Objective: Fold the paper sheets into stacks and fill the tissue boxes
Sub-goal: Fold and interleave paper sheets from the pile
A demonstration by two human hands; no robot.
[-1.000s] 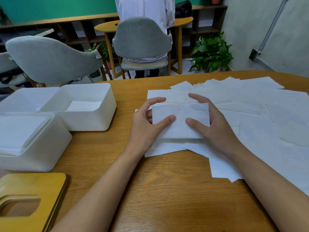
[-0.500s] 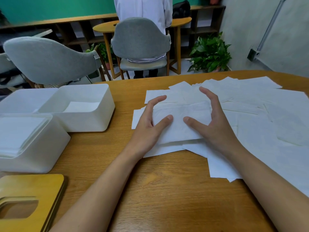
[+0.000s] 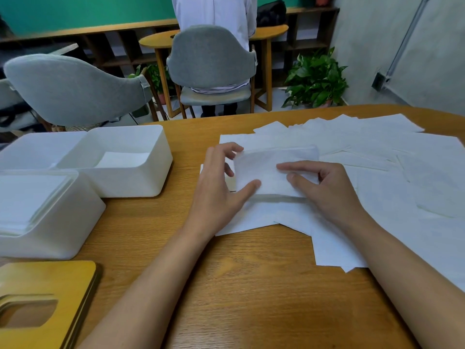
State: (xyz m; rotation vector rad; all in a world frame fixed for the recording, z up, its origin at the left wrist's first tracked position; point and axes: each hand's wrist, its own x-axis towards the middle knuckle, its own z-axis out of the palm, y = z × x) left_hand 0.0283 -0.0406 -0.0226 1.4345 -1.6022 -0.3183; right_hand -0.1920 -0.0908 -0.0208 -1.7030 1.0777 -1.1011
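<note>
Both hands have closed in since half a second ago. Then splayed above the paper, the right hand (image 3: 334,195) now lies low, its index finger and thumb narrowed to a pinch on the middle of the folded sheet (image 3: 266,170), pointing to 9 o'clock. The left hand (image 3: 219,190) curls its fingers (image 3: 226,150) round the sheet's 9 o'clock edge, thumb on the near corner. This soft, faintly textured white rectangle rests on loose sheets (image 3: 402,185) spread toward 3 o'clock over the wood-grain tabletop (image 3: 251,285).
</note>
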